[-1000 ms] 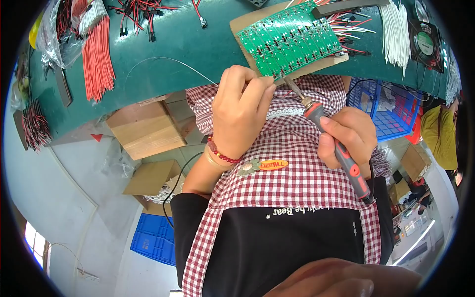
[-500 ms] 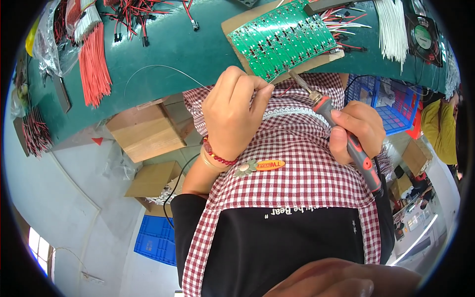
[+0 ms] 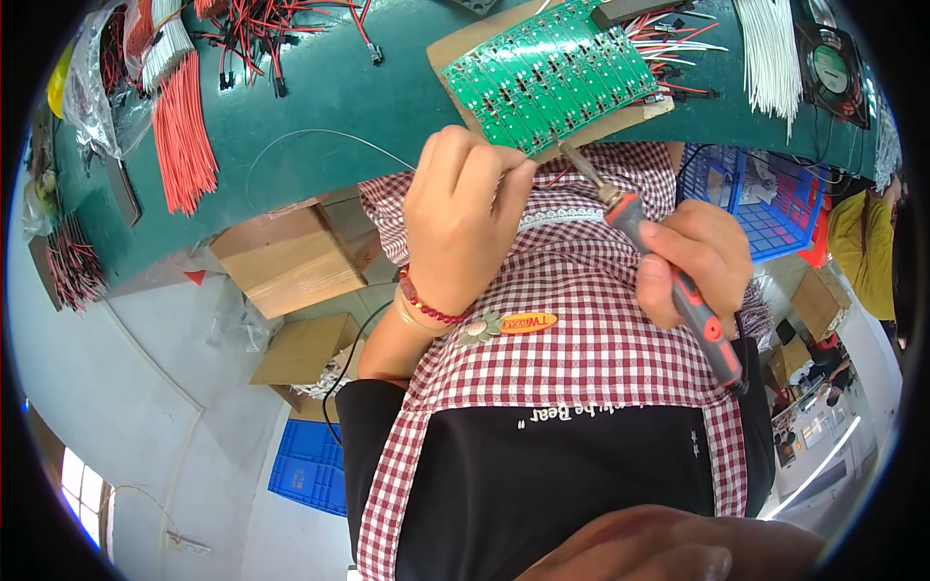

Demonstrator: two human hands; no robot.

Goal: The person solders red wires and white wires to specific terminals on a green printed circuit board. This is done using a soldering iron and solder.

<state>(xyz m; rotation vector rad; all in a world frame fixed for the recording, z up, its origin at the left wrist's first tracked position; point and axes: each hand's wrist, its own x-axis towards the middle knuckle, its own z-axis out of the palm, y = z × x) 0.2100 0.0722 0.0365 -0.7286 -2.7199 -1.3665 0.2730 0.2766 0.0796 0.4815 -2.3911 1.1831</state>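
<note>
My right hand (image 3: 699, 259) grips a soldering iron (image 3: 668, 276) with a red and black handle; its metal tip reaches the near edge of a green circuit board panel (image 3: 552, 77). The panel lies on a piece of brown cardboard (image 3: 635, 114) on the green table (image 3: 339, 107). My left hand (image 3: 463, 218) is closed just left of the iron's tip and pinches a thin grey solder wire (image 3: 320, 136), which loops away across the table. A red bead bracelet circles that wrist.
Bundles of red wires (image 3: 179, 136) and red-black leads (image 3: 281, 29) lie at the table's left and back. White wires (image 3: 770, 53) and a black fan (image 3: 838, 73) are at the right. A blue basket (image 3: 765, 198) and cardboard boxes (image 3: 276, 261) stand below the table.
Both hands stay at the board's near edge. The view has shifted slightly, and the iron's tip has crept a little along the edge.
</note>
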